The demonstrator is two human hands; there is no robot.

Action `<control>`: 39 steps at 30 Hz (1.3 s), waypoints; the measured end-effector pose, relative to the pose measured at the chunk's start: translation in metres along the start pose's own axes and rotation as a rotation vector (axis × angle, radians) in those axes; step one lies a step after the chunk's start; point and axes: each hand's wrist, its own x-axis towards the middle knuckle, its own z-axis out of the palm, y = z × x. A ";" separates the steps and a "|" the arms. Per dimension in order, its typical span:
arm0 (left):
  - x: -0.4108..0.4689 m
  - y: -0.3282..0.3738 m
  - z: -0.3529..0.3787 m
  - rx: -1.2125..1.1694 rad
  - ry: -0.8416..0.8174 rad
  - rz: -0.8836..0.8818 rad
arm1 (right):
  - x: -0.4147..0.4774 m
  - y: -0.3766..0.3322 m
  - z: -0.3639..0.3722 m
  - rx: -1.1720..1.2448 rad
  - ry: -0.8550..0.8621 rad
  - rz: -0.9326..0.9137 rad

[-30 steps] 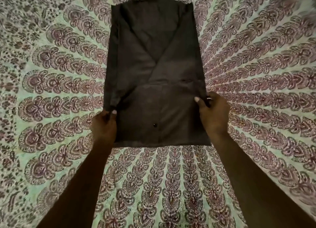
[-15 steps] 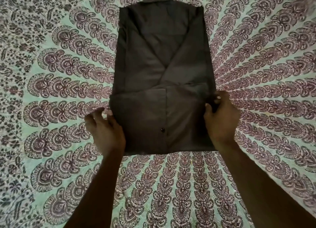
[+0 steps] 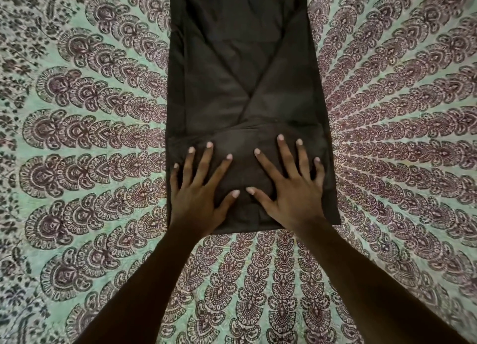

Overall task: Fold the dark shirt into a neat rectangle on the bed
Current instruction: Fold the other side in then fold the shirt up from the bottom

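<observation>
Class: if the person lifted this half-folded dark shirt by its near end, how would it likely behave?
The dark shirt is probably floppy: its layers lie creased and flat under both hands. It would likely sag and unfold, as nothing pins the folds. It looks thin, so probably light.

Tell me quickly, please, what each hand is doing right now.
Left hand: open, fingers spread, flat on the dark shirt.
Right hand: open, fingers spread, flat on the shirt, gripping nothing.

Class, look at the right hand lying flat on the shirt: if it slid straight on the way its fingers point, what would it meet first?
The right hand would first meet the crosswise edge of the folded-up flap on the dark shirt, just past its fingertips, then the diagonal sleeve folds beyond.
</observation>
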 end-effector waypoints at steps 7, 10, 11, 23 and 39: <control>0.002 -0.012 -0.004 -0.142 -0.025 0.007 | 0.008 0.049 -0.006 -0.067 0.044 0.050; -0.007 -0.027 -0.019 -0.294 -0.032 0.040 | 0.006 0.061 -0.020 -0.051 -0.010 0.093; -0.015 -0.034 -0.025 -0.304 -0.020 0.049 | 0.000 0.062 -0.025 -0.029 -0.001 0.082; -0.065 -0.073 -0.014 -0.184 -0.030 0.246 | -0.067 0.100 -0.013 -0.026 -0.015 -0.270; 0.223 -0.076 -0.143 -0.705 0.591 -0.191 | 0.229 0.063 -0.130 0.755 0.698 0.026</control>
